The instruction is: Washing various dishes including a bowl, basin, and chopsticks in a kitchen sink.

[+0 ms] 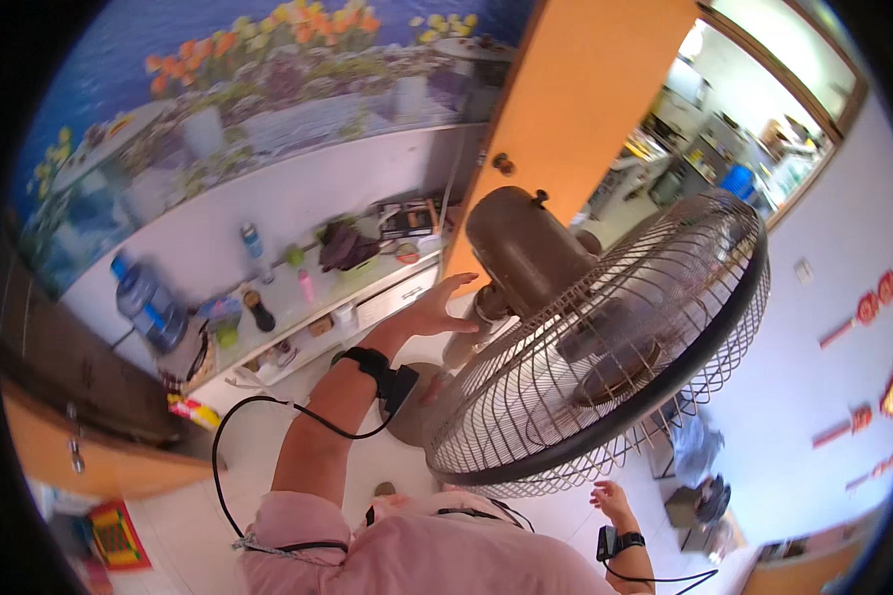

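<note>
A large pedestal fan with a brown motor housing (525,238) and a round wire guard (603,439) stands tilted right in front of me. Its dark blades (618,364) show through the wires. My left hand (435,312) reaches to the fan's neck (490,303), fingers and thumb spread; whether they touch it is unclear. Below that hand, part of the fan's round base (409,420) rests on the tiled floor. On the other side, my right hand (610,500) is raised just beyond the lower rim of the guard, holding nothing, with its fingers loosely apart.
Along the left wall runs a low cabinet (327,309) with a water-cooler bottle (149,305), smaller bottles and a dark cloth. An orange door (573,97) stands behind the fan, beside a window onto a cluttered room. Bags and boxes (692,506) lie by the right wall. Cables hang from both wrist straps.
</note>
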Demonstrator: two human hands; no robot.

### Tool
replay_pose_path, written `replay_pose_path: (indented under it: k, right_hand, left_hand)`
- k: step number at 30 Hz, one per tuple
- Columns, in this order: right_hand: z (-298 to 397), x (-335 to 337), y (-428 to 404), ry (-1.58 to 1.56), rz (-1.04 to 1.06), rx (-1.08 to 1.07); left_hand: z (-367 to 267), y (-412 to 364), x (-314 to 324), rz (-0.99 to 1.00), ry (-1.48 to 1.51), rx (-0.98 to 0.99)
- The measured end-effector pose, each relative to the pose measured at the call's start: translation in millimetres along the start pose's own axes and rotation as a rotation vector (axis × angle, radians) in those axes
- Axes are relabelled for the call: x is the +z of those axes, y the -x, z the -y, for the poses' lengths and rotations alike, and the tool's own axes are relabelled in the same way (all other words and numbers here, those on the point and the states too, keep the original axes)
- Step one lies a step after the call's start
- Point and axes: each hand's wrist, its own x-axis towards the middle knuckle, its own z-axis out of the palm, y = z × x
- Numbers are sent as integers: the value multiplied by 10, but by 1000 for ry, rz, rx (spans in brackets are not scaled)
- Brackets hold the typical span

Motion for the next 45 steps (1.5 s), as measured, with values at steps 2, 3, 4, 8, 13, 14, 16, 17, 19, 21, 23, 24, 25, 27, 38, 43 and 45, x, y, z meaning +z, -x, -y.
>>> replay_pose_path:
  k: [2,3,4,8,13,14,16,17,19,21,23,24,25,27,38,43,45]
  right_hand:
    - [-215,174,501,5,-80,133]
    - [-298,299,700,-32,-115,167]
    - [-355,428,865,-56,-124,137]
    - [-423,892,1375,-114,-224,165]
    - [-734,1286,1851,-268,-266,270]
    - [-793,1330,1930,-271,-276,293]
    - [-1012,1497,1906,-282,-264,300]
    - [-1055,1551,1896,-303,-273,302]
    - [-1091,1553,1826,-301,-266,278]
    - [-1124,1518,1755,-326,-268,302]
    - [-1135,1432,1690,-346,-256,322]
    - [-1140,1367,1672,-339,-259,322]
    - [-1141,1292,1641,-330,-262,322]
    - [-1126,1089,1559,-293,-238,323]
    - [-1352,198,1117,-163,-172,263]
    - [-1340,-126,910,-153,-118,279]
    - [-1438,-246,861,-135,-109,284]
  left_hand:
    - [-24,-247,118,97,-16,111]
    - [-29,-306,127,115,-19,-67]
    - [-59,-309,135,178,-14,-46]
    - [172,-503,18,157,220,132]
    - [302,-486,214,76,290,93]
    - [230,-431,279,42,284,65]
    - [228,-244,236,-41,264,19]
    - [242,-160,214,-84,255,3]
    - [259,-23,200,-152,243,-19]
    - [327,132,202,-227,235,-56]
    - [325,249,213,-299,218,-79]
    - [338,310,229,-329,208,-91]
    - [342,359,254,-359,197,-100]
    - [340,418,305,-418,182,-110]
    - [187,405,668,-665,71,-110]
    - [12,78,819,-761,-16,-33]
    - [38,-151,954,-796,-46,4]
